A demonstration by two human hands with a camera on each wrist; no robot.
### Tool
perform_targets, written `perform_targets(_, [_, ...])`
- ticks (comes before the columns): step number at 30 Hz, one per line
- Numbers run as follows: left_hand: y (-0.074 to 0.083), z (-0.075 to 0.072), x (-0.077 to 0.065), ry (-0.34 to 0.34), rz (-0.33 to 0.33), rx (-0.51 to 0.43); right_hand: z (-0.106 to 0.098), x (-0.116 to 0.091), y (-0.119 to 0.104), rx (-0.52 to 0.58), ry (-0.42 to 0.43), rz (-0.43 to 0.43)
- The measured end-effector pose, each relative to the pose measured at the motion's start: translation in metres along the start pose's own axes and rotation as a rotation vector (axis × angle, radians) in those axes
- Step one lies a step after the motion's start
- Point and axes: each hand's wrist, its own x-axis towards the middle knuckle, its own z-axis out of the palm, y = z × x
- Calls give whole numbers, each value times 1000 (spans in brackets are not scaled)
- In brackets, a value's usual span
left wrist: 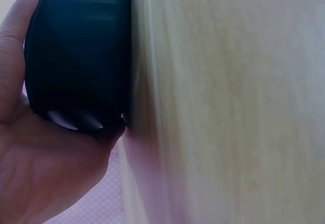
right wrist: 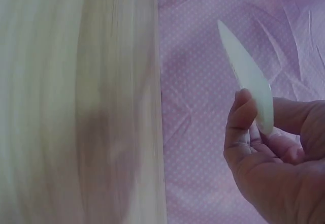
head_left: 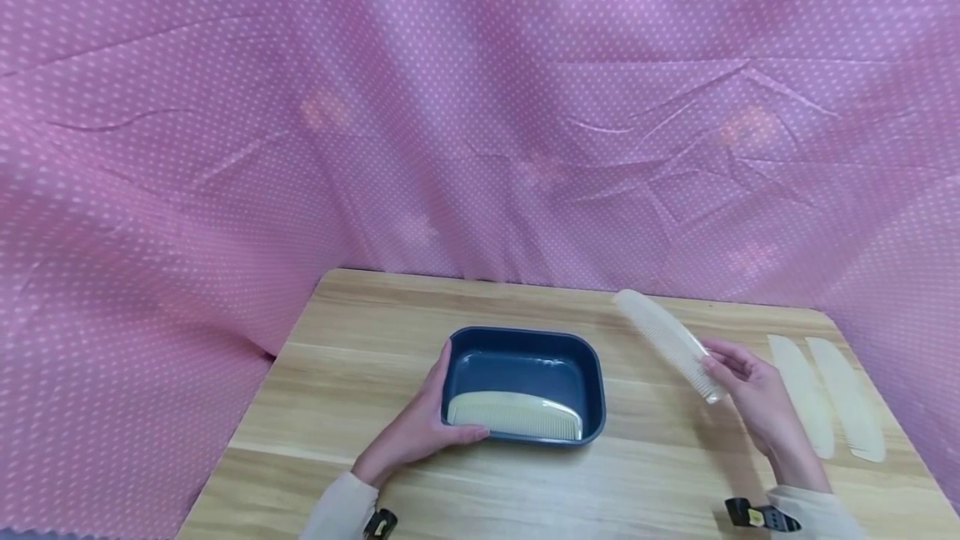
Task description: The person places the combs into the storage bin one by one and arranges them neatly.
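Note:
A dark blue rectangular tray (head_left: 517,373) stands on the table, with a pale cream comb (head_left: 517,413) lying along its near wall, teeth toward me. My left hand (head_left: 420,423) grips the tray's left end, thumb along the near rim and fingers up the left side. In the left wrist view the left hand (left wrist: 51,158) wraps round the tray's dark outer wall (left wrist: 81,56). Raised over the table to the right, my right hand (head_left: 757,390) pinches one end of a second comb (head_left: 663,336). The right wrist view shows this comb (right wrist: 249,71) between thumb and fingers, its far end pointing away.
Two more pale combs, an inner comb (head_left: 802,394) and an outer comb (head_left: 847,398), lie side by side at the right of the wooden table (head_left: 337,373). Pink dotted cloth (head_left: 480,148) hangs behind and at both sides of the table.

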Motion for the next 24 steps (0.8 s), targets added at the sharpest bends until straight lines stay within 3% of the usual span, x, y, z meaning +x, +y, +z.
perform_targets(12, [1, 0, 0, -4, 14, 10, 41, -4, -10, -104, -111, -98])
perform_targets(19, [0, 1, -2, -2, -7, -2, 58, -7, -15, -92, -247, -171])
perform_targets(24, [0, 1, -3, 2, -10, 3, 74, -6, -21, -93, -340, -150])
